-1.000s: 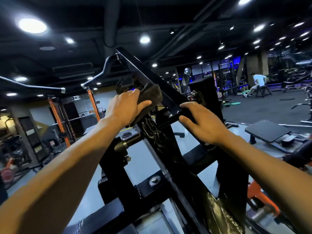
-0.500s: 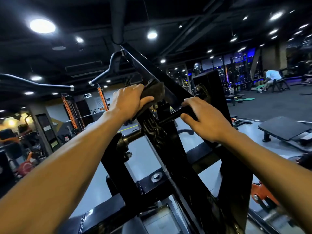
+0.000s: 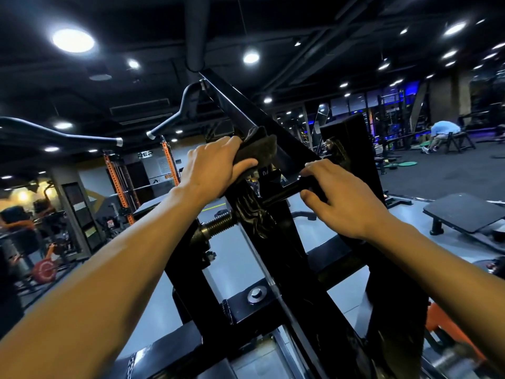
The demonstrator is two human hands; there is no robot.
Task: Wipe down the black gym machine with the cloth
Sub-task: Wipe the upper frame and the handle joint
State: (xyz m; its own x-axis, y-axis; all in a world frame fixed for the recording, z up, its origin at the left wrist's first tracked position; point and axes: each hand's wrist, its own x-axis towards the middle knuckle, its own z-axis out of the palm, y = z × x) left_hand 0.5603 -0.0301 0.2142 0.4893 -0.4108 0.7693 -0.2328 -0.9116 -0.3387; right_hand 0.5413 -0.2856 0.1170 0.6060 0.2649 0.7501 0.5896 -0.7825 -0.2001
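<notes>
The black gym machine fills the middle of the view, with a slanted arm rising to the upper left. My left hand grips a dark grey cloth and holds it against that slanted arm, thumb under the cloth. My right hand is curled round a short black bar that sticks out from the frame just right of the cloth. A threaded steel rod juts out below my left wrist.
Curved black handles and a second bar hang at the upper left. Orange racks stand behind. A flat black bench pad sits at right. A person bends over at the far right.
My left hand has slid the cloth a little further up the slanted arm. My right hand keeps its hold on the short bar. The view has shifted slightly.
</notes>
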